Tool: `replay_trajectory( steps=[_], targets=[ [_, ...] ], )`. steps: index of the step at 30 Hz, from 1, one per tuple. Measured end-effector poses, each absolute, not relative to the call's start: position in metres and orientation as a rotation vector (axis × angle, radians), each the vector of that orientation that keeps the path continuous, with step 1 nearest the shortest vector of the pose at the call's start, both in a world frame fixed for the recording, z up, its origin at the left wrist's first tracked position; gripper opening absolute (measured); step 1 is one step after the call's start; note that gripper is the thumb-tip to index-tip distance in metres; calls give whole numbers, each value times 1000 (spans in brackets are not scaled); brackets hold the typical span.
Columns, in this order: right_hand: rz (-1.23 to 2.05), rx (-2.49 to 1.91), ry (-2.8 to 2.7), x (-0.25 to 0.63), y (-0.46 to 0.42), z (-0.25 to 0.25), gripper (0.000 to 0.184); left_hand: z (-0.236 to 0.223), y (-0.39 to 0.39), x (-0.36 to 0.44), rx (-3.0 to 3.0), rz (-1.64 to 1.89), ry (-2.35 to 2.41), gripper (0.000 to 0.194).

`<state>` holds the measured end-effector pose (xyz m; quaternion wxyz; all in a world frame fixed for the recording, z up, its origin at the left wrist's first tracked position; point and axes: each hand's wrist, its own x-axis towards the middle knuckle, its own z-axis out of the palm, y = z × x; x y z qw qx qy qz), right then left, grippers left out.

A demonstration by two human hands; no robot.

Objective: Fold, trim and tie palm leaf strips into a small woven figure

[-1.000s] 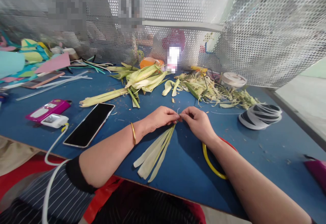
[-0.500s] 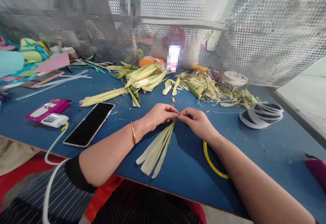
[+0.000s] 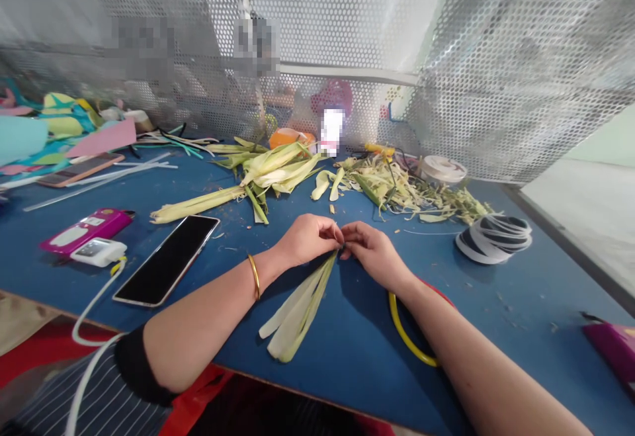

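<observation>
Over the blue table, both my hands meet at the gathered top of a small bunch of pale green corn husk strips [image 3: 297, 313]. My left hand [image 3: 312, 241] pinches that narrow end, and the strips fan out below it towards the table's front edge. Fingertips of my right hand [image 3: 370, 254] are pressed together right beside it; what they grip is too small to make out. A fine strand shows faintly above the left fingertips. Behind the hands lie a larger pile of corn husks [image 3: 278, 168] and a heap of shredded husk scraps [image 3: 387, 184].
At left are a black-screened phone [image 3: 169, 261], a magenta device [image 3: 86, 231] and a white cable [image 3: 92, 310]. A yellow ring [image 3: 404, 337] lies under my right forearm. To the right sits a wound white coil [image 3: 493, 239]. A perforated metal screen [image 3: 337, 12] stands behind.
My view has shifted, so the scene sits slightly lower in the picture. The fingers have changed position a little at the bunch's top, and its strips hang closer together.
</observation>
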<state>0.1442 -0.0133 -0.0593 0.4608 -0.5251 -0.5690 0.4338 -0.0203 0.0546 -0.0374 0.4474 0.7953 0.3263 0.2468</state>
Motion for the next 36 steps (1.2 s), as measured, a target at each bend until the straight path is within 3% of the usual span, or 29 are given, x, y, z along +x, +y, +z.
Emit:
replay_trajectory(
  steps=[13, 27, 36],
  targets=[
    [960, -1407, -1444, 143, -11, -66, 9, -36, 45, -20, 2383, 710, 1020, 15],
    [991, -1394, -1470, 145, -12, -59, 16, -47, 49, -19, 2562, 909, 778, 14],
    [884, -1479, -1466, 146, -13, -58, 10, -41, 49, -20, 2550, 835, 852, 8]
  ],
)
